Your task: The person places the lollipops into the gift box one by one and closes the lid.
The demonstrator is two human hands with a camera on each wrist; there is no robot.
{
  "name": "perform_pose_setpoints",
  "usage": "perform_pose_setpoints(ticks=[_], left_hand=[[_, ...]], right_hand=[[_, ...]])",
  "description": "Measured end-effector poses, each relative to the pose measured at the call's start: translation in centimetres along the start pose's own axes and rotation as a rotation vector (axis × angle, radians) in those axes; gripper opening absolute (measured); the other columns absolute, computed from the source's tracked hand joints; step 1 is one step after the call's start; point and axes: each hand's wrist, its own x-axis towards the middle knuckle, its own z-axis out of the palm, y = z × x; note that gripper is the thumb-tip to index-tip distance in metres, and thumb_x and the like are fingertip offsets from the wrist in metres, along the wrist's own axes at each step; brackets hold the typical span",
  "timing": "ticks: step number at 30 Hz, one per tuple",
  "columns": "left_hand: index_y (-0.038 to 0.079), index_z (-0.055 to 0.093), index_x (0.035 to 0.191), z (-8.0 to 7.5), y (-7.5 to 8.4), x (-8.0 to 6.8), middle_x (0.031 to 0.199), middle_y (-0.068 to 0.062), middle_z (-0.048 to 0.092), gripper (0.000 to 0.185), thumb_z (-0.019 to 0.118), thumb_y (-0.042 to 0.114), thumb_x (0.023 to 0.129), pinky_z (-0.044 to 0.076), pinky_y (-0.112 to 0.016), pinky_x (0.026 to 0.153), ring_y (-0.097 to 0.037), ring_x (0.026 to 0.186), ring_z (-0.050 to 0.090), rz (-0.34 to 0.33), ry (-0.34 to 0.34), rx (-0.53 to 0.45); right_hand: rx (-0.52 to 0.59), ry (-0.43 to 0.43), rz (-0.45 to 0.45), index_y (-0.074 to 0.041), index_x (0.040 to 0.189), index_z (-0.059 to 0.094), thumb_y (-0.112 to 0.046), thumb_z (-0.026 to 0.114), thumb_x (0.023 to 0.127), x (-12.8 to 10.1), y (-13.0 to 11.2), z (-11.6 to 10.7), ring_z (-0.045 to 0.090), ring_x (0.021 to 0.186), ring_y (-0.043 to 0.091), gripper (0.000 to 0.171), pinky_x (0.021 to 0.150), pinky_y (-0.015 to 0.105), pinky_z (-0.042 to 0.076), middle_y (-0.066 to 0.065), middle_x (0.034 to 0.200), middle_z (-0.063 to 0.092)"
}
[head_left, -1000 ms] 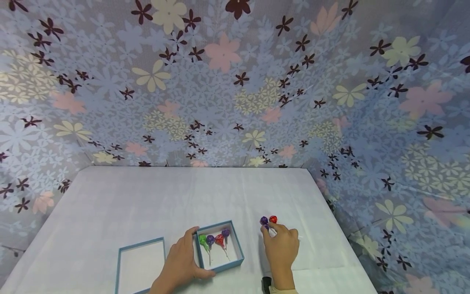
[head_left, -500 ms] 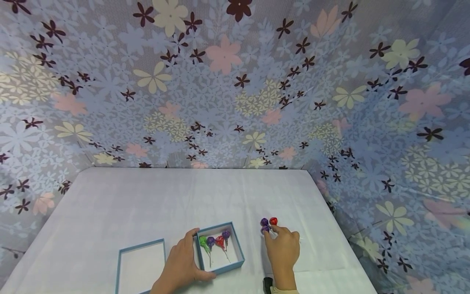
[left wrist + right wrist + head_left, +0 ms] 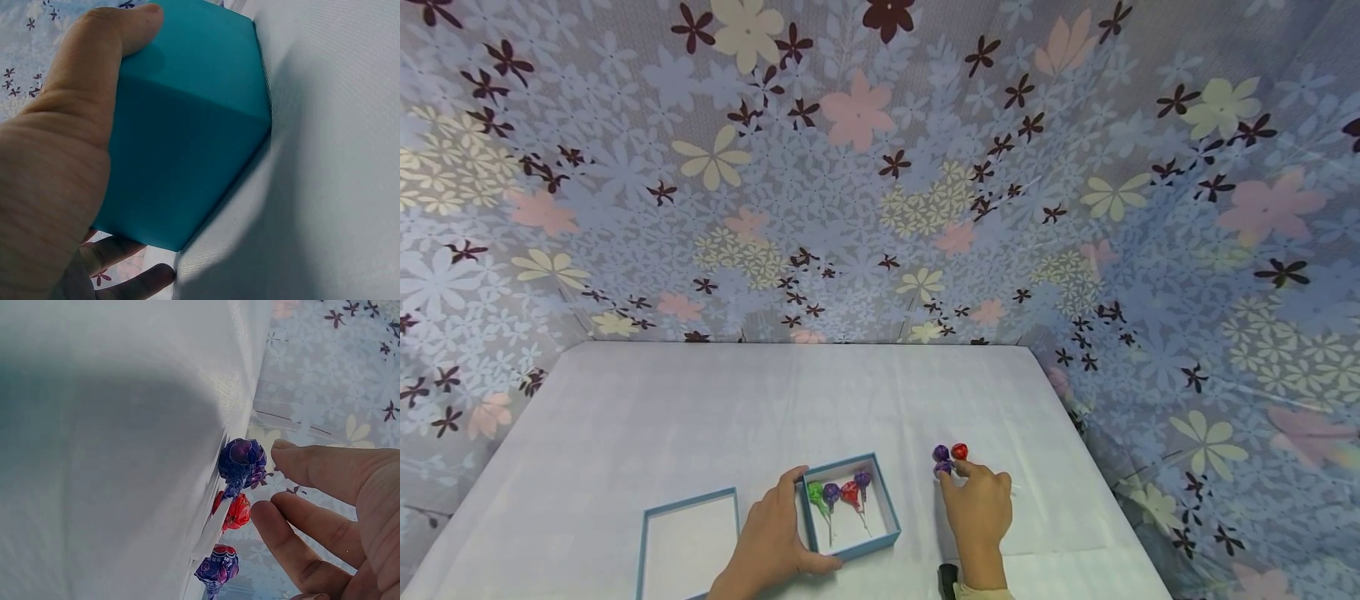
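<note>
My left hand grips a small blue box by its left side, thumb at the near wall and fingers at the far corner. In the left wrist view the thumb lies on the teal outside of the box. Inside stand out a green lollipop, a red lollipop and two purple ones. Right of the box, my right hand reaches to a purple lollipop; the right wrist view shows a gap between it and the spread thumb and fingers. Another purple lollipop and a red lollipop lie beside it.
A shallow blue-edged lid with a white inside lies left of the left hand. A white cloth covers the table. Flowered fabric hangs behind and at both sides. A black object sits by the right wrist.
The right fingertips have shifted slightly, and a second purple lollipop head beside them shows more plainly than a second ago. The left hand and the box keep their places.
</note>
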Motion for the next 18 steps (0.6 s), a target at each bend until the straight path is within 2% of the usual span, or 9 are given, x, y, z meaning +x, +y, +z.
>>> perform_pose_setpoints(ticks=[9,18], left_hand=[[0.008,0.033,0.148,0.03,-0.08,0.0,0.118,-0.011,0.06,0.137,0.091,0.072,0.042,0.049,-0.054,0.096,-0.027,0.104,0.059,0.01,0.015,-0.002],[0.007,0.032,0.149,-0.32,0.11,-0.08,0.121,-0.012,0.059,0.137,0.09,0.072,0.042,0.048,-0.055,0.098,-0.028,0.108,0.058,-0.001,-0.012,-0.011]], right_hand=[[0.033,-0.023,-0.013,-0.01,0.105,0.08,-0.03,0.083,0.08,0.31,-0.19,0.06,0.056,0.091,0.033,0.033,0.058,0.043,0.049,0.009,0.095,0.077],[0.035,-0.051,-0.011,-0.008,0.107,0.079,-0.028,0.083,0.08,0.23,-0.47,0.01,0.057,0.091,0.034,0.034,0.055,0.043,0.049,0.008,0.092,0.077]])
